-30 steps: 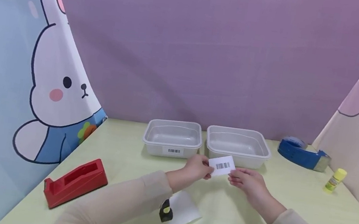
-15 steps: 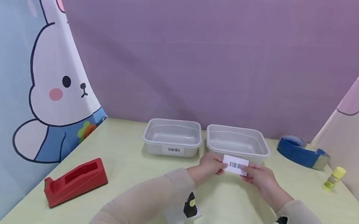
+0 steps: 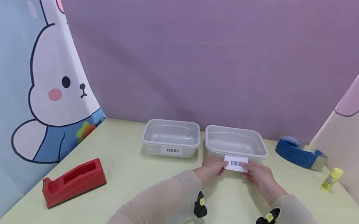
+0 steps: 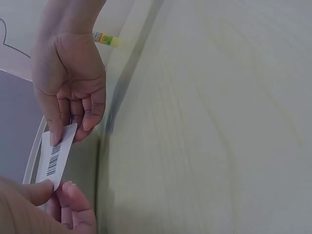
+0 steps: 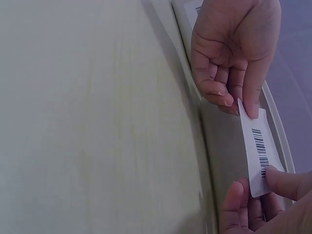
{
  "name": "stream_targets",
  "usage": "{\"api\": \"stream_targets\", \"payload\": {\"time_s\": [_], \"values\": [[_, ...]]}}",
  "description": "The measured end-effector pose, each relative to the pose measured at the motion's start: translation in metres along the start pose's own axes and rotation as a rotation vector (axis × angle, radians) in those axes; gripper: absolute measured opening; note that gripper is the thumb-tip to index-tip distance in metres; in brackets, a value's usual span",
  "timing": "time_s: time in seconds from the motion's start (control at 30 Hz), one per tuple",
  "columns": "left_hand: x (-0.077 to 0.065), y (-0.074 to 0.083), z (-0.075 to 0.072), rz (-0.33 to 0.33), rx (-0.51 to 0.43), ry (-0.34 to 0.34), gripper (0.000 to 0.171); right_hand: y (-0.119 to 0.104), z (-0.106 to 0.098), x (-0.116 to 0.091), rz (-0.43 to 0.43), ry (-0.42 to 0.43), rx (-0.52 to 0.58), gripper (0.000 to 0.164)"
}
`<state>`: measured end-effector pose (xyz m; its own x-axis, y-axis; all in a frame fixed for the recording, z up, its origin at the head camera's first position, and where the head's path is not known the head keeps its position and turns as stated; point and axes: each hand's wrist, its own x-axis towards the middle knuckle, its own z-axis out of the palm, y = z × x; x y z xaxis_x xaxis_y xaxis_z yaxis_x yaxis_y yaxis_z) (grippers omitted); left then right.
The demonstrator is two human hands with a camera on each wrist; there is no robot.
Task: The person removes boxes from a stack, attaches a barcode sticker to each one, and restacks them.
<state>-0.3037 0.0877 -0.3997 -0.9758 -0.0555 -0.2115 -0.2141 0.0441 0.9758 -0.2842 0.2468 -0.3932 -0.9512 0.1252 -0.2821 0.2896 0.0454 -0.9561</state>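
Soft, even light here; faint shadows on the table (image 3: 231, 213) below the right hand (image 3: 261, 177); wrist views dimmer, hazier.

Room above near tabletop (image 3: 230, 217), right tray (image 3: 236, 146) blocking ahead

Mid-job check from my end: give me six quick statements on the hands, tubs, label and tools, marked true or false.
1. The left hand and right hand both pinch the white label. True.
2. The left tub has a barcode on its front. True.
3. The red tape dispenser is on the table's right side. False: the red tape dispenser is on the left.
4. The white label lies inside the right tub. False: the white label is at the right tub's front.
5. The blue tape dispenser is right of both tubs. True.
6. The glue stick is between the tubs. False: the glue stick is at the right.
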Motion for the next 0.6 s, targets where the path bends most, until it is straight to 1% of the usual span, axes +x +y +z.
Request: {"api": "stream_targets", "payload": {"time_s": [0.13, 0.3, 0.47, 0.6], "values": [[0.0025, -0.0031, 0.0020, -0.019, -0.068, 0.016, 0.006, 0.0000, 0.0023, 0.0032, 0.025, 0.022, 0.024, 0.051], [0.0063, -0.0035, 0.0040, -0.053, -0.139, 0.023, 0.010, -0.0024, 0.0032, 0.0048, 0.036, 0.020, 0.046, 0.048], [0.0087, -0.0042, 0.0056, -0.064, -0.159, 0.038, 0.011, -0.0023, 0.0027, 0.0061, 0.046, 0.020, 0.056, 0.048], [0.0098, -0.0048, 0.0065, -0.067, -0.141, 0.049, 0.008, -0.0005, 0.0019, 0.0075, 0.049, 0.032, 0.054, 0.052]]}}
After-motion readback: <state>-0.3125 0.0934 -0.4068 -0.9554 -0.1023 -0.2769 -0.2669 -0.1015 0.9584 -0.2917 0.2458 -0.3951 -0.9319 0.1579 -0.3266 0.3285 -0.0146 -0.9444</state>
